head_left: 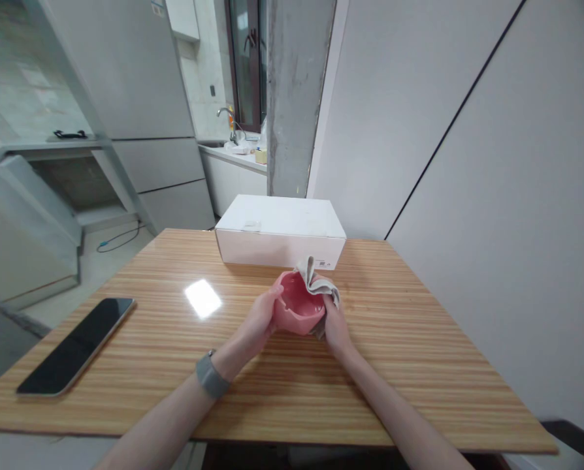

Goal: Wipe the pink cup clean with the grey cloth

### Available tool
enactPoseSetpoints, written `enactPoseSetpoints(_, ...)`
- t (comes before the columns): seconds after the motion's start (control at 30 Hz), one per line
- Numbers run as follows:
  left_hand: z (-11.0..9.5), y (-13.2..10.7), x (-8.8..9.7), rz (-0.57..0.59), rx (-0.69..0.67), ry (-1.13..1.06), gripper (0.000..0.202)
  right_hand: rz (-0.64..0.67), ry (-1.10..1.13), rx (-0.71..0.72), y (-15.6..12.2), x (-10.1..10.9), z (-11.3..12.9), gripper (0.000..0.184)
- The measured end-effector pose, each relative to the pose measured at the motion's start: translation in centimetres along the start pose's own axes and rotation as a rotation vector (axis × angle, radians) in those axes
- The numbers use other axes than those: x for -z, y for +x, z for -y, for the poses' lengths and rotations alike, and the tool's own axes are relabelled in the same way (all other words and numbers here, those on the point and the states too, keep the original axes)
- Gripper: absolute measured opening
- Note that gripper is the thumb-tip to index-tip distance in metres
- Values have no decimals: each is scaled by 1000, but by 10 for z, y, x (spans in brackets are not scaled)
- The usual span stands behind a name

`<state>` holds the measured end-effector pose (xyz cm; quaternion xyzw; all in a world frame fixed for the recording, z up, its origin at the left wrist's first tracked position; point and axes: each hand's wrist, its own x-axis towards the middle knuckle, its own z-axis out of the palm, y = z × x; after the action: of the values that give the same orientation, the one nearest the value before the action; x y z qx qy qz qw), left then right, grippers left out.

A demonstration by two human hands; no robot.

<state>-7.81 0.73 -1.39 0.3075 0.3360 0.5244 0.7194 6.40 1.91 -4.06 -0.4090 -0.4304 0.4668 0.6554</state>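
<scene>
A pink bowl (pixel 299 320) with an angular, notched rim is held tilted above the table, its hollow facing me. My left hand (pixel 263 314) grips it by the left side, thumb over the rim. My right hand (pixel 336 326) is closed on a light grey cloth (pixel 316 282), which is draped over the bowl's right rim and wall. Part of the cloth hangs below the bowl, behind my right fingers. Most fingertips of both hands are hidden behind the bowl and the cloth.
A white box (pixel 282 248) stands at the table's far edge, just beyond the bowl. On the left of the wooden table (pixel 174 365) lies a black phone (pixel 79 346). A pale wall (pixel 468 196) runs along the right side. A sink faucet (pixel 233 127) shows in the back.
</scene>
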Motion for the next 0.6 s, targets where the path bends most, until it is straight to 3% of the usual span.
enactPoseSetpoints(0.17, -2, 2, 7, 130, 158, 88, 48, 16, 59, -53, 8, 10, 7, 29)
enactPoseSetpoints(0.23, -7, 4, 13, 136, 266, 179, 59, 78, 123, -118, 12, 13, 8, 29)
enactPoseSetpoints(0.3, -10, 3, 18, 121, 319, 247, 57, 126, 172, -175, 14, 14, 8, 27)
enactPoseSetpoints(0.47, -13, 1, 19, 85, 318, 218, 44, 175, 210, -205, 10, 9, 12, 28)
enactPoseSetpoints(0.6, -10, 1, 11, 6, 271, 185, 39, 121, 137, -99, 5, 2, 14, 27)
